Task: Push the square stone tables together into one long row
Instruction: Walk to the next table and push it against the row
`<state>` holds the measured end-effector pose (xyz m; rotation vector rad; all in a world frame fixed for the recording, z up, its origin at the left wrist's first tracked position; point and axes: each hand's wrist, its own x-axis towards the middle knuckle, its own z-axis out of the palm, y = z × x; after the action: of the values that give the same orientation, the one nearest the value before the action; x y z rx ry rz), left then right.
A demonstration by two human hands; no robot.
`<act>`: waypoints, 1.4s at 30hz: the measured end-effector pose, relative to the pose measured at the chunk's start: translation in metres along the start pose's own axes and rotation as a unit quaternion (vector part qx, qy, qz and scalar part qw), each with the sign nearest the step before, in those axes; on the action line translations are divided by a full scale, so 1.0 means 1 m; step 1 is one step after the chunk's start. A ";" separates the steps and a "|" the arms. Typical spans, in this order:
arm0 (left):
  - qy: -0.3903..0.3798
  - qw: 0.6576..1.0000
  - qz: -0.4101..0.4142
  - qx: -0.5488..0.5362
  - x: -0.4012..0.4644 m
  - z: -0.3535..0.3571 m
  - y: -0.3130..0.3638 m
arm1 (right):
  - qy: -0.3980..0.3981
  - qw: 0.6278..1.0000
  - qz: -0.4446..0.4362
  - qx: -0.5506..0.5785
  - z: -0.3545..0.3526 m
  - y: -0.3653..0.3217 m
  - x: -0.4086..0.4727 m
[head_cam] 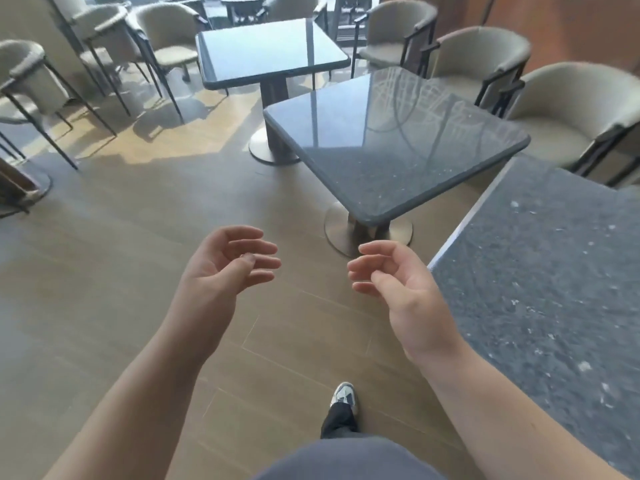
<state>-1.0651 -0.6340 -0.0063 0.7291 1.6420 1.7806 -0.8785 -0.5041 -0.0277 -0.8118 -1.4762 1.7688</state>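
Both hands hung over the wooden floor (104, 258) with fingers loosely curled and nothing in them: the left hand (221, 268) palm-up, the right hand (398, 292) just beside the near stone table (540, 278) but not touching it. That table lay at the right edge of the view; the middle stone table (394, 143) stood just beyond it with a gap between, and the far stone table (273, 50) stood further off, apart from both. Polished stone tops on single pedestals with round metal feet would likely be heavy and slick, sliding grudgingly; the rounded edge of a top looked the best hold. The near table's pedestal was cut off from view, and grey armchairs (568, 109) crowded the right side.
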 end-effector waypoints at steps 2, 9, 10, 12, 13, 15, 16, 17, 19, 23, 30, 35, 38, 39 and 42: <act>-0.007 1.000 -0.017 0.008 0.039 0.005 0.000 | 0.006 1.000 0.004 0.001 -0.001 -0.001 0.040; -0.073 0.995 -0.062 0.012 0.149 0.031 -0.012 | 0.054 0.998 0.020 -0.011 0.000 -0.004 0.141; -0.086 0.994 -0.072 0.010 0.161 0.035 -0.016 | 0.063 0.998 0.023 -0.013 0.001 -0.002 0.147; -0.117 0.989 -0.089 0.007 0.186 0.043 -0.023 | 0.076 0.996 0.022 -0.036 0.000 0.001 0.156; -0.134 0.986 -0.097 0.006 0.200 0.047 -0.027 | 0.090 0.994 0.022 -0.050 -0.002 0.002 0.161; -0.172 0.979 -0.112 0.006 0.228 0.056 -0.032 | 0.139 0.988 0.025 -0.062 -0.006 0.004 0.171; -0.193 0.974 -0.117 0.007 0.242 0.061 -0.033 | 0.169 0.983 0.026 -0.060 -0.008 0.004 0.175; -0.218 0.968 -0.122 0.009 0.254 0.064 -0.034 | 0.201 0.978 0.024 -0.056 -0.009 0.005 0.178; -0.277 0.952 -0.130 0.020 0.278 0.072 -0.036 | 0.265 0.963 0.015 -0.049 -0.009 0.007 0.184; -0.367 0.916 -0.152 0.059 0.316 0.087 -0.049 | 0.407 0.912 0.046 -0.011 0.001 0.025 0.184; -0.488 0.830 -0.243 0.118 0.308 0.146 -0.115 | 0.582 0.795 0.140 0.095 0.010 0.084 0.139; -0.500 0.752 -0.400 0.159 0.270 0.186 -0.175 | 0.665 0.694 0.170 0.217 -0.013 0.125 0.099; -0.498 0.727 -0.432 0.191 0.256 0.215 -0.207 | 0.674 0.652 0.179 0.297 -0.036 0.150 0.085; -0.492 0.721 -0.443 0.203 0.252 0.224 -0.217 | 0.671 0.646 0.189 0.312 -0.044 0.158 0.083; -0.467 0.698 -0.480 0.254 0.248 0.247 -0.247 | 0.657 0.626 0.238 0.346 -0.069 0.178 0.081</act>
<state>-1.0311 -0.2719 -0.2330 0.6219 1.2967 0.0822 -0.8885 -0.4206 -0.2175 -1.5718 0.4263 1.1901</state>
